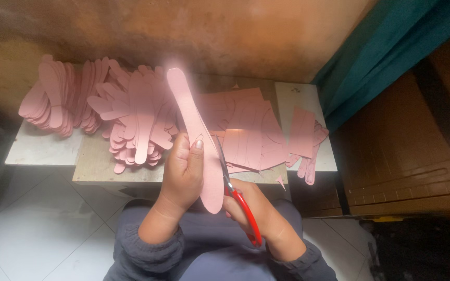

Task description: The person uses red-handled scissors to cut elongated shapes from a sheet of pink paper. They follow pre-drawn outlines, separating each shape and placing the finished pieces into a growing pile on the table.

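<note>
I see left hand [183, 169] clamped on long pink paper cutout strip [196, 138], upright; right hand [253, 208] just beside it, gripping red-handled scissors [238, 195] w/ blades touching strip's edge.

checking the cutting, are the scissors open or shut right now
Open, slightly: the scissors in the right hand show their blades parted along the edge of the pink strip, which the left hand holds.

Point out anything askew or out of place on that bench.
A few pink strips hang over the bench's front right edge, and a small pink scrap juts off nearby. The cut pieces lie in loose, fanned heaps.
</note>
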